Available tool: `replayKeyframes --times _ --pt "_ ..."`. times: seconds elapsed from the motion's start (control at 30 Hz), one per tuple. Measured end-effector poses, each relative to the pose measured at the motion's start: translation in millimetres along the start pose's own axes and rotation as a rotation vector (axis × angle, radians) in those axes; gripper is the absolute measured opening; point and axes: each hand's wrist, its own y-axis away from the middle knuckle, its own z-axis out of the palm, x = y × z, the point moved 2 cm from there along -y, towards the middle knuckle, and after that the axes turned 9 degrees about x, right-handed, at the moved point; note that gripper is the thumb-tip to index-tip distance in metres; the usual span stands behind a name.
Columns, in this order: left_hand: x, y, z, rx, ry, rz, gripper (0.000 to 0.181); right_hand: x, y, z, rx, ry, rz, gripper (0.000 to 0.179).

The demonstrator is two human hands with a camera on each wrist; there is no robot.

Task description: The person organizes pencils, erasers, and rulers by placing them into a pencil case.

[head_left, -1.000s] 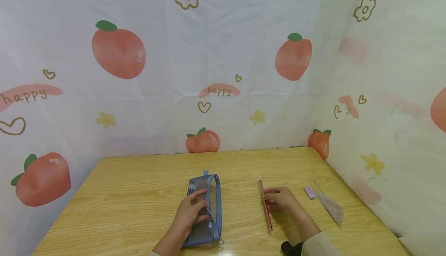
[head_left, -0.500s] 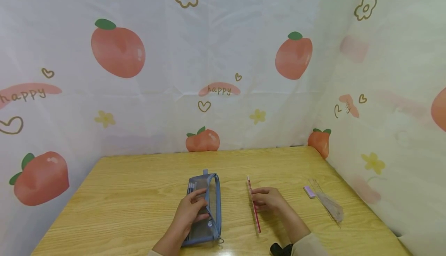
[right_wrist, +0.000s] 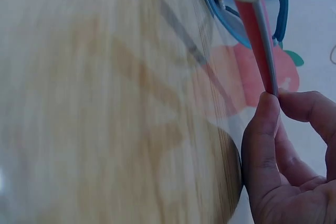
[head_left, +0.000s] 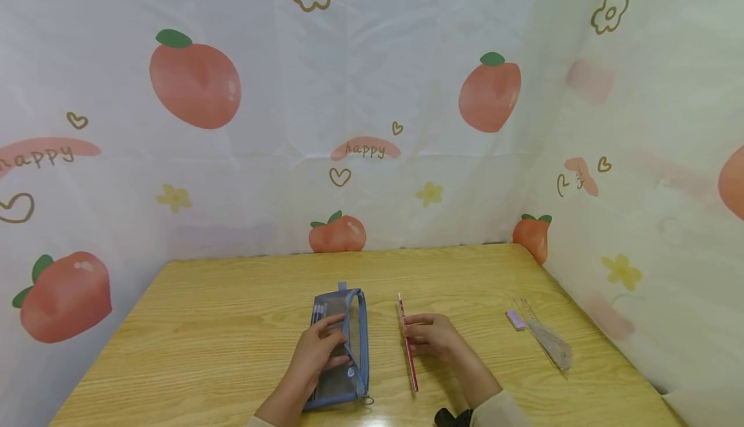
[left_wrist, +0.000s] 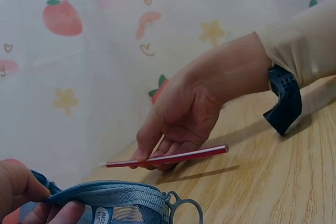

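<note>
A blue mesh pencil case [head_left: 334,385] lies on the table with its zipped mouth gaping towards the right. My left hand [head_left: 316,353] pinches the edge of that mouth between thumb and fingers, as the left wrist view shows close up. Several dark pencils [head_left: 318,314] show through the mesh on the case's left side. Between thumb and fingertips my right hand [head_left: 436,336] pinches a red pencil with a white stripe [left_wrist: 184,156], a short way right of the case. The pencil is held clear above the tabletop, its shadow falling below it.
On the right of the wooden table [head_left: 232,311] lie a purple eraser [head_left: 515,320] and a clear ruler-like piece in a plastic wrapper [head_left: 552,343]. Printed cloth walls [head_left: 261,91] stand at the back and right. A black wrist device [left_wrist: 286,100] hangs below the right sleeve.
My right hand has moved left with the red pencil, bringing it nearer the pencil case. My left hand and the case stay where they were.
</note>
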Motion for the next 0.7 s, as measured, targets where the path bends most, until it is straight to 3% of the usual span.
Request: replayKeyframes --times 0.7 --pt "-1.0 0.2 3.4 -0.013 -0.006 -0.008 0.05 -0.6 1.1 28.7 -0.046 -0.04 -0.001 0.035"
